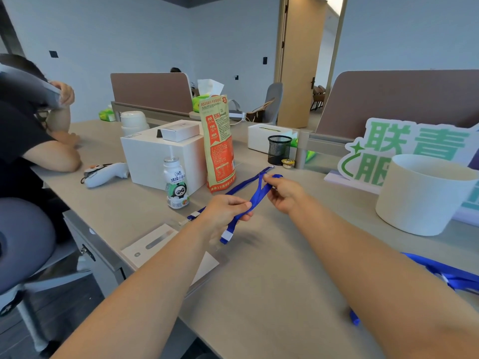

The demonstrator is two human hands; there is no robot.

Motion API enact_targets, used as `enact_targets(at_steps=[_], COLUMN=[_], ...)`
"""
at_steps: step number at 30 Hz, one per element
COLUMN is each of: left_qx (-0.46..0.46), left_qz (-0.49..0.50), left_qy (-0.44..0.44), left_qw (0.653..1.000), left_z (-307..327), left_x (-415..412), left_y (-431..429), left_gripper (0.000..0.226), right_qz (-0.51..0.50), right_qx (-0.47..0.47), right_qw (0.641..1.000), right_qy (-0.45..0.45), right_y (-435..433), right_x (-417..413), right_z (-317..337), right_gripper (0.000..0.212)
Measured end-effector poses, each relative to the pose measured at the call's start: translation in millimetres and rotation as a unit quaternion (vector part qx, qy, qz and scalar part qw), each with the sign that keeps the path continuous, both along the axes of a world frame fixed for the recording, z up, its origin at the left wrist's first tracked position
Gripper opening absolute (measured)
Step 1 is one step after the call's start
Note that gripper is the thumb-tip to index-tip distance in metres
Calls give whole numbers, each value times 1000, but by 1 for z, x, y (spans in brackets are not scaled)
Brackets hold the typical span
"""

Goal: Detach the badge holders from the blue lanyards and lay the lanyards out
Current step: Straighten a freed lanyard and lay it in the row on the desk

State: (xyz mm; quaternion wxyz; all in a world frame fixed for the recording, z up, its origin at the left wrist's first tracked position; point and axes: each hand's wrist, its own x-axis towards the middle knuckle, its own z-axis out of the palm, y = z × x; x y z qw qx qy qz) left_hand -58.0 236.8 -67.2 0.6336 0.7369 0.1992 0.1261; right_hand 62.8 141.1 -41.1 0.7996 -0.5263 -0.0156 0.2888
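We hold one blue lanyard [259, 196] up off the table [272, 268] with both hands. Our left hand [225, 211] pinches the strap between thumb and fingers. Our right hand [283, 190] pinches it a little farther along, where the strap opens into a loop. The strap is pulled straight between the two pinches.

Below the left pinch, the end of the strap hangs down with a white piece [226, 238] on it. We see no badge holder on that end, so we think this one is already off. It is a bit blurry there, so we cannot be sure.

Just past our hands, a second lanyard [246, 182] lies flat and long on the table. It looks done.

Near our right arm, well back from the pinch, a bunch of blue lanyards [456, 277] lies in a heap. We think those are left to do. The one in our hands needs laying down first.
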Motion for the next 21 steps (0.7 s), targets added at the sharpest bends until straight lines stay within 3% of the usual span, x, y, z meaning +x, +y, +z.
enact_targets(at_steps=[10, 15, 18, 21], left_qx=[18, 3, -58, -133], left_qz=[-50, 1, 42, 44], left_qy=[66, 85, 62, 3], left_qw=[996, 996, 996, 990], left_z=[1, 0, -2, -3], left_x=[-3, 2, 7, 8], left_y=[7, 7, 7, 5], left_gripper=[8, 11, 9, 12], right_qz=[-36, -33, -32, -29], right_qx=[-14, 17, 23, 25], right_qw=[996, 997, 997, 998], right_qy=[-82, -73, -63, -39], right_y=[-19, -37, -45, -50], right_x=[28, 41, 45, 48], right_z=[21, 35, 33, 21], right_gripper=[27, 26, 22, 30])
